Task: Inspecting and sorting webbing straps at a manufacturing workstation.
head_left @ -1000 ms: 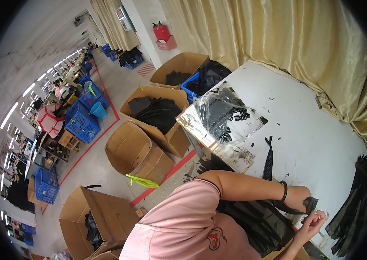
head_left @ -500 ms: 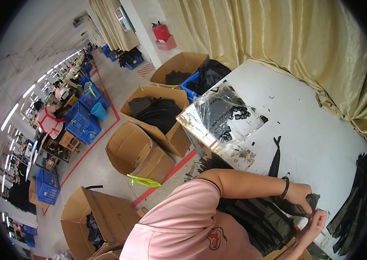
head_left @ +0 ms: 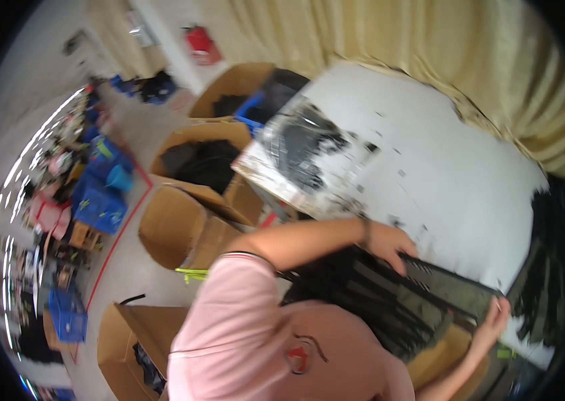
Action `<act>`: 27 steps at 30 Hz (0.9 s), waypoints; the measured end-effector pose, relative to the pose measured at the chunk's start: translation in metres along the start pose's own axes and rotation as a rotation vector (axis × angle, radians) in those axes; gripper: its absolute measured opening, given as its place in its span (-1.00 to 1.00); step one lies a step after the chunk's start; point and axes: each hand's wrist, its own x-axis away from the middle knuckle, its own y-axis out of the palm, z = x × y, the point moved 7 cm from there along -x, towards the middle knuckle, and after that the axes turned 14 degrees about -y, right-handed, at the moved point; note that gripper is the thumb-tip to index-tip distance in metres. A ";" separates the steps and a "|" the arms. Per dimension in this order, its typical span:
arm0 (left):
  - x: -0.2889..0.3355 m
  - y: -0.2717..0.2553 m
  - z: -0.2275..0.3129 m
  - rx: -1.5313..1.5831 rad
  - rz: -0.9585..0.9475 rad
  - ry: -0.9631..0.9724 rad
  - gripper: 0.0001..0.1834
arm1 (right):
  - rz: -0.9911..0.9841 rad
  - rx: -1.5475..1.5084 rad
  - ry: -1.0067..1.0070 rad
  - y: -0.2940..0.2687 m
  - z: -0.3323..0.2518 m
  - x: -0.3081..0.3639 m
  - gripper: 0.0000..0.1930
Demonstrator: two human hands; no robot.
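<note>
Between my hands stretches a long dark grey-green fabric piece (head_left: 453, 286) with a black edge and a patterned band. My left hand (head_left: 391, 244) grips its upper left end, fingers curled over the edge. At the opposite end, my right hand (head_left: 494, 317) pinches the corner, close to the table's right side. Below the piece, a pile of dark fabric strips (head_left: 362, 294) lies along the near table edge, partly hidden by my left arm and chest. Motion blur smears the finer details.
The white table (head_left: 456, 160) carries a clear plastic bag with black parts (head_left: 299, 147) and small scraps. More black strips (head_left: 543, 267) hang at the right edge. Cardboard boxes (head_left: 175, 224) and a blue crate (head_left: 250, 115) stand left. A person in pink (head_left: 50, 212) sits far left.
My hands have moved apart, drawing the bunched fabric out flat between them. My left hand went left and up; the right rose slightly. The whole view has shifted and blurred.
</note>
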 end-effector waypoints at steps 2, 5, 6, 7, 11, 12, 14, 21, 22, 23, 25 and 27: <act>0.026 -0.006 -0.028 -0.217 0.048 -0.273 -0.58 | -0.129 0.133 -0.013 0.021 0.028 0.014 -0.75; 0.059 -0.005 -0.056 -0.272 0.166 -0.467 -0.64 | -0.519 0.574 0.279 0.040 0.007 0.029 -0.67; 0.067 0.001 -0.064 -0.330 0.220 -0.460 -0.67 | -0.417 0.623 0.122 0.039 0.003 0.028 -0.66; 0.073 0.010 -0.069 -0.390 0.289 -0.470 -0.70 | -0.325 0.652 -0.039 0.041 -0.030 0.022 -0.65; 0.082 0.032 -0.011 -0.593 0.687 -0.251 -0.74 | -0.274 0.214 -0.498 0.083 -0.136 0.016 -0.50; 0.085 0.044 0.006 -0.437 0.685 -0.153 -0.75 | -0.421 0.119 -0.570 0.106 -0.149 0.024 -0.41; 0.090 0.085 0.007 -0.010 0.457 -0.186 -0.76 | -0.649 0.172 -0.740 0.142 -0.156 0.046 -0.31; 0.134 0.233 -0.105 1.515 -0.069 -0.743 -0.61 | -0.938 0.158 -0.821 0.207 -0.099 0.144 -0.25; 0.135 0.240 -0.105 1.648 -0.120 -0.720 -0.56 | -0.962 0.136 -0.797 0.207 -0.103 0.151 -0.24; 0.136 0.247 -0.105 1.780 -0.171 -0.691 -0.51 | -0.987 0.116 -0.774 0.207 -0.105 0.157 -0.24; 0.129 0.249 -0.119 1.819 -0.022 -0.613 -0.49 | -1.023 0.110 -0.748 0.212 -0.101 0.160 -0.21; 0.122 0.244 -0.128 1.848 0.126 -0.534 -0.46 | -1.065 0.059 -0.574 0.221 -0.085 0.153 -0.20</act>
